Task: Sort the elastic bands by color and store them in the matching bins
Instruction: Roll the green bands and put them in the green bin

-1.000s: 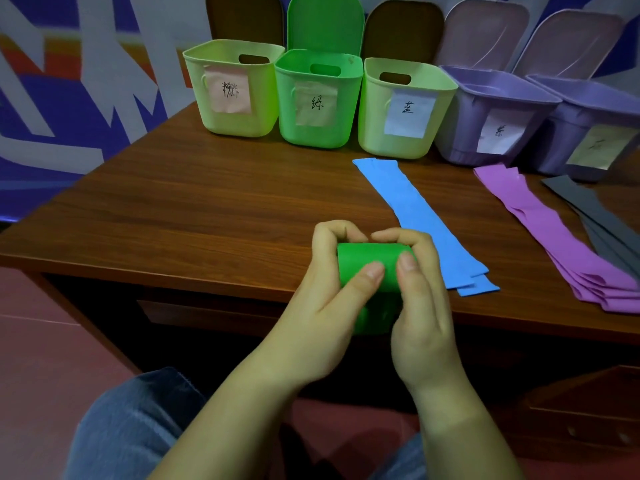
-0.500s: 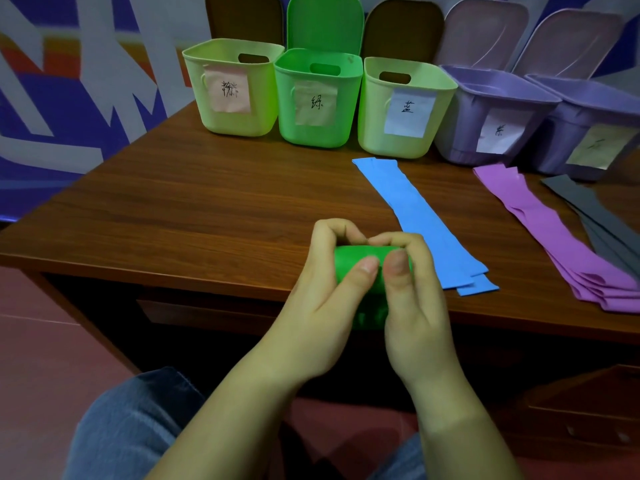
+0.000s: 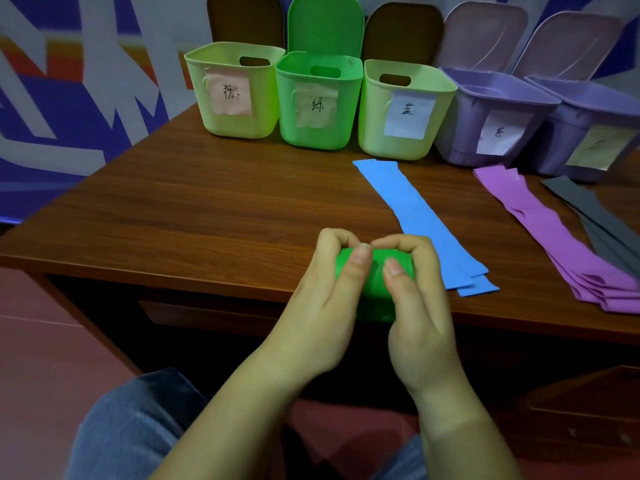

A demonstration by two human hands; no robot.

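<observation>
A rolled-up green elastic band (image 3: 375, 280) sits at the table's front edge, gripped from both sides. My left hand (image 3: 322, 306) curls its fingers over the top with the thumb on the near face. My right hand (image 3: 419, 306) holds the right end the same way. A short tail of green hangs below the roll. Blue bands (image 3: 422, 223) lie flat just right of my hands. Purple bands (image 3: 561, 237) and dark grey bands (image 3: 602, 223) lie further right. The bright green bin (image 3: 318, 102) stands open at the back.
Several labelled bins line the back of the wooden table (image 3: 173, 220): a pale green one (image 3: 235, 91) at the left, another pale green (image 3: 405, 112) behind the blue bands, and two purple ones (image 3: 491, 116) (image 3: 588, 129) at the right. My knee in jeans (image 3: 138, 424) is below.
Both hands have kept rolling the green band: the hanging tail has grown shorter, the roll tighter, and my fingertips have closed together over its top.
</observation>
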